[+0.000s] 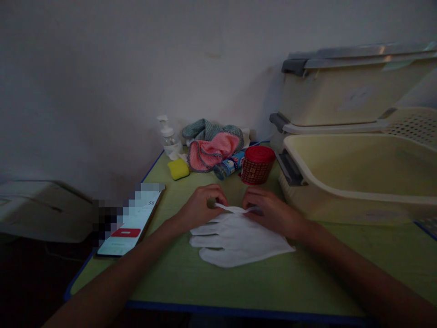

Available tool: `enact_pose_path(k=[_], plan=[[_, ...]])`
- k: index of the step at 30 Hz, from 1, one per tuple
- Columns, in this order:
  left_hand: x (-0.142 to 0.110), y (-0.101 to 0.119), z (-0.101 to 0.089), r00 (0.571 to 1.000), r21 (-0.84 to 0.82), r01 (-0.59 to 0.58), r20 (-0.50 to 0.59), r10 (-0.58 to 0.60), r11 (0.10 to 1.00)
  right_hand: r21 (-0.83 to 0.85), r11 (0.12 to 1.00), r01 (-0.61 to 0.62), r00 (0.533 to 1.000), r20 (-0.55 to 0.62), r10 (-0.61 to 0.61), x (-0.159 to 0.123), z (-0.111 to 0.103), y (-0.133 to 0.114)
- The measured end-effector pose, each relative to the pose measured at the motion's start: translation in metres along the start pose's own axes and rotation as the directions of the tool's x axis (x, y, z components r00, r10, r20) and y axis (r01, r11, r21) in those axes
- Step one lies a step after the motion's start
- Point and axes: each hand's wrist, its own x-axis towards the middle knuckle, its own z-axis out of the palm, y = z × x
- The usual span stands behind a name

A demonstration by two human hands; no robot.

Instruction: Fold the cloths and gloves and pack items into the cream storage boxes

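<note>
A white fabric glove point(239, 243) lies on the green tabletop, its fingers pointing left and its cuff to the right. My left hand point(201, 207) pinches the far edge of the glove near its finger end. On the same edge, closer to the cuff, my right hand point(268, 209) has its fingers closed on the fabric. Between the two hands the edge is slightly raised. Whether a second glove lies underneath, I cannot tell.
Left of my arm lies a lit phone point(136, 223). Behind my hands are a yellow sponge point(178, 169), a pump bottle point(169, 139), pink cloth point(213, 150), a blue-labelled bottle point(229, 165) and a red roll point(258, 165). A beige bin point(341, 207) stands right, before stacked boxes point(341, 95).
</note>
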Motion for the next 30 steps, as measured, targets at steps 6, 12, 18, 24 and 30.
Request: enact_pose_path(k=[6,12,18,24,30], plan=[[-0.003,0.004,-0.005,0.991,0.091,-0.073,0.122,0.062,0.993,-0.067,0.986,0.155,0.988,0.026,-0.153,-0.002,-0.001,-0.001],[-0.004,0.012,-0.008,0.968,0.165,-0.107,0.245,0.064,0.981,-0.127,0.963,0.238,0.967,0.122,-0.223,-0.004,-0.005,-0.001],[-0.006,0.014,-0.014,0.920,0.195,-0.164,0.383,0.079,0.967,-0.168,0.957,0.237,0.961,0.188,-0.205,-0.007,-0.008,-0.003],[-0.007,0.021,-0.027,0.851,0.170,-0.129,0.525,0.021,0.977,-0.177,0.973,0.151,0.957,0.272,-0.099,-0.011,-0.015,-0.009],[-0.007,0.018,-0.029,0.846,0.116,-0.099,0.533,0.022,0.988,-0.175,0.975,0.134,0.954,0.288,-0.080,-0.014,-0.018,-0.016]])
